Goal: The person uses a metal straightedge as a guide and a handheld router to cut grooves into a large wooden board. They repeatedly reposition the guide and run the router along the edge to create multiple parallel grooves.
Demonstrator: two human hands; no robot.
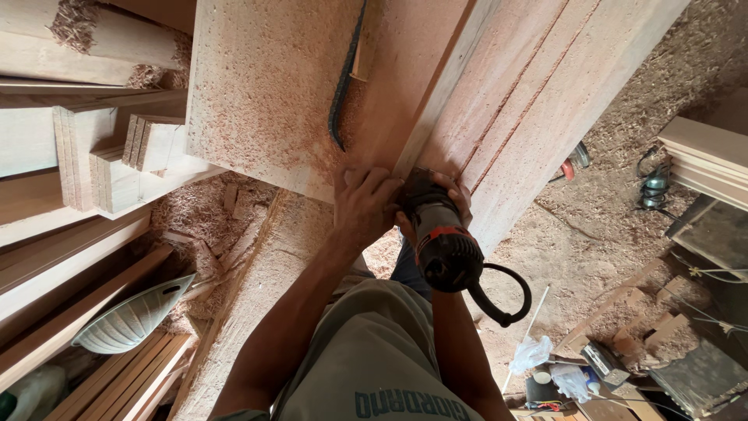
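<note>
A black and red hand-held router point(440, 238) stands at the near end of a long reddish wooden board point(538, 101) that carries routed grooves. My left hand point(365, 204) grips the router's left side and presses against a straight wooden guide strip point(444, 86). My right hand point(456, 191) wraps the router from the far side; only its fingers show. The tool's black cord point(499, 300) loops down to the right. Sawdust covers the wide board point(269, 93) to the left.
Stacked planks and cut blocks point(101, 156) lie at the left, with a ribbed pale bowl-shaped object point(132, 320) below them. A dark cable point(343, 86) runs along the boards. Scrap wood, bags and small tools point(592, 359) litter the sawdust floor at right.
</note>
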